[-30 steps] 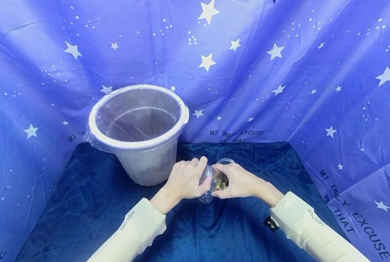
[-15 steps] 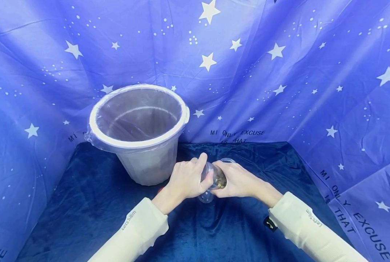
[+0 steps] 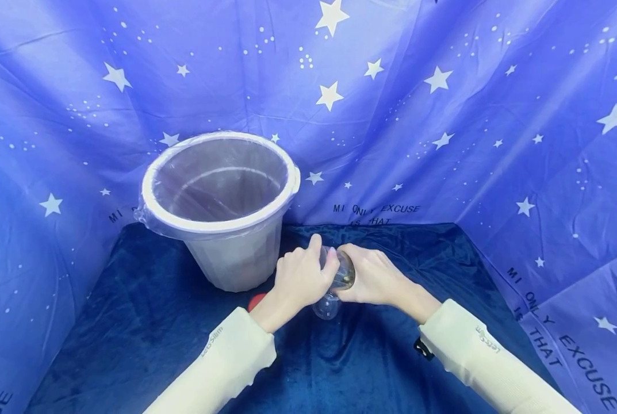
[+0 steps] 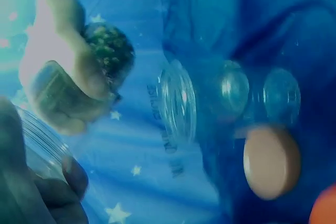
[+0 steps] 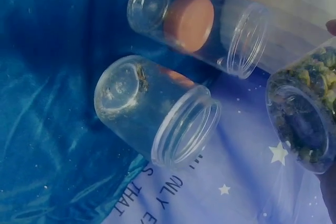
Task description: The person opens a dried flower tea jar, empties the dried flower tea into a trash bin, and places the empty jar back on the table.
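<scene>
A small clear jar (image 3: pixel 344 275) of green-brown bits is held between both hands above the dark blue cloth (image 3: pixel 132 322). My left hand (image 3: pixel 300 279) curls round its left end. My right hand (image 3: pixel 372 279) grips the body, where the contents show (image 5: pixel 302 114). In the left wrist view the right hand (image 4: pixel 58 40) wraps the filled jar (image 4: pixel 107 51), and my left fingers (image 4: pixel 58 198) hold a clear ribbed part. Whether that part is a lid I cannot tell.
An empty clear jar (image 3: pixel 326 306) stands on the cloth under the hands. Two empty jars (image 5: pixel 157 111) (image 5: pixel 202 24) and a peach lid (image 4: pixel 270 161) are close by. A white bin (image 3: pixel 220 225) lined with clear plastic stands at the left rear. A red object (image 3: pixel 256 300) lies by my left wrist.
Both hands and the filled jar moved slightly up and away. The left hand turned on the jar's end. A red object now shows beside the left wrist.
</scene>
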The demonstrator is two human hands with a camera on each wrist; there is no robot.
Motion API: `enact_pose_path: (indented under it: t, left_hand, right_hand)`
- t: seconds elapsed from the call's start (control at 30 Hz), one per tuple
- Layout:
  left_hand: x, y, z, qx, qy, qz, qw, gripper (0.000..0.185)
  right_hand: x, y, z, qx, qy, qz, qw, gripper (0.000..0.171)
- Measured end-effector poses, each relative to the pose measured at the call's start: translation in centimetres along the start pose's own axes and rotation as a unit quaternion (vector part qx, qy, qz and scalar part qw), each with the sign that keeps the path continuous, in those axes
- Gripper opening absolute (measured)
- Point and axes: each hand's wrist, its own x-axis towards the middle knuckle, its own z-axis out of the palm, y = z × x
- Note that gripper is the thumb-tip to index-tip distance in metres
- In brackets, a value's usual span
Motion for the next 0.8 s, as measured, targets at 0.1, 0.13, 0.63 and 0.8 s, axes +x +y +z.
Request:
enact_pose_path:
  t: [0.1,0.13,0.63,0.8]
  left_hand:
    - [0.3,0.1,-0.4,-0.011,-0.03,-0.042,0.9986,0.033]
    - [0.3,0.1,-0.5,-0.014,-0.04,-0.049,0.9979,0.033]
    - [1.0,-1.4,-2.8,-0.18,-0.237,-0.075,0.9518,0.059]
    - [0.5,-2.4,-3.0,-0.193,-0.269,0.016,0.9436,0.074]
  right_hand:
    - [0.3,0.0,0.0,-0.01,0.017,-0.008,1.0,0.057]
    - [0.4,-0.1,0.0,-0.01,0.014,-0.004,1.0,0.058]
    - [-0.2,1.4,-2.4,0.11,-0.129,0.097,0.981,0.075]
    - [-0.5,2.0,-2.9,0.104,-0.138,0.103,0.979,0.075]
